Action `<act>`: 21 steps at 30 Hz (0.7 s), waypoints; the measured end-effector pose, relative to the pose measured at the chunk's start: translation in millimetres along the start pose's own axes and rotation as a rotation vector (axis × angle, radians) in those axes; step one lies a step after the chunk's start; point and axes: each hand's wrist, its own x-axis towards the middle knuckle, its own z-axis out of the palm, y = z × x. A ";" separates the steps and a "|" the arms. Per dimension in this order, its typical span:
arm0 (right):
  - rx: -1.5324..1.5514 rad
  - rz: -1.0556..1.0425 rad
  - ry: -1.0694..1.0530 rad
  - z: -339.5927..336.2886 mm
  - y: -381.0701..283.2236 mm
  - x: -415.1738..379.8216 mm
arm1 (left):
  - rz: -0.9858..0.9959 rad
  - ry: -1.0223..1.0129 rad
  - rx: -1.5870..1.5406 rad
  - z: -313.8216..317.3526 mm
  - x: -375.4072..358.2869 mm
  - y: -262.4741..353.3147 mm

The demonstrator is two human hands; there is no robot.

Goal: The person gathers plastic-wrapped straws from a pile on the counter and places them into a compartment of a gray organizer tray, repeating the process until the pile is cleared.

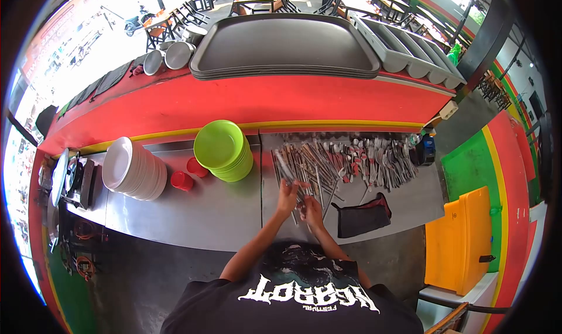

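Note:
Both hands are over the steel counter, in front of a spread of chopsticks and cutlery. My left hand (287, 197) is closed round a small bundle of long thin utensils (284, 165) that points up and away from me. Close beside it on the right, my right hand (310, 211) is closed near the lower end of the bundle; what its fingers hold is too small to make out. Loose chopsticks (310, 161) lie behind the hands, with spoons and forks (380, 158) further right. A dark folded cloth (363, 218) lies right of my right hand.
Green bowls (219, 144), red cups (182, 181) and white bowls (126, 164) stand to the left, with a stove (82, 182) beyond. Dark trays (287, 44) and a grey cutlery holder (410, 50) rest on the red ledge. A yellow box (459, 240) is at the right.

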 end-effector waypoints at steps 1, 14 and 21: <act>-0.005 -0.001 -0.012 -2.1 -3.0 -0.2 | -0.017 -0.043 0.020 2.6 -2.0 -2.0; -0.120 0.010 -0.111 -36.3 -55.3 -53.6 | 0.339 0.208 -0.121 65.8 15.6 72.0; -0.158 -0.079 -0.113 -63.0 -88.8 -50.5 | 0.270 0.128 -0.029 99.9 19.6 54.0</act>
